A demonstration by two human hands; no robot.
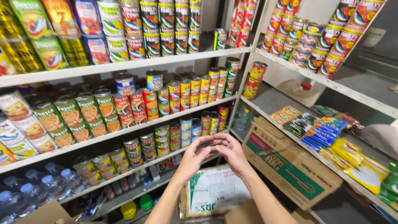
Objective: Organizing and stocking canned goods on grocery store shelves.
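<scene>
My left hand (pixel 194 157) and right hand (pixel 232 152) meet fingertip to fingertip at centre, above a cardboard box (pixel 213 188). I cannot tell whether either grips anything. Stacked cans (pixel 166 141) fill the shelves (pixel 124 130) at far left.

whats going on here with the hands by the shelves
A person stands in a small store aisle, looking down at stocked shelves. The left hand and right hand are raised together, fingertips touching, and I can't see anything held in them. Rows of cans fill the shelves ahead, sachets lie on the right shelf, and cardboard boxes sit below.
</scene>
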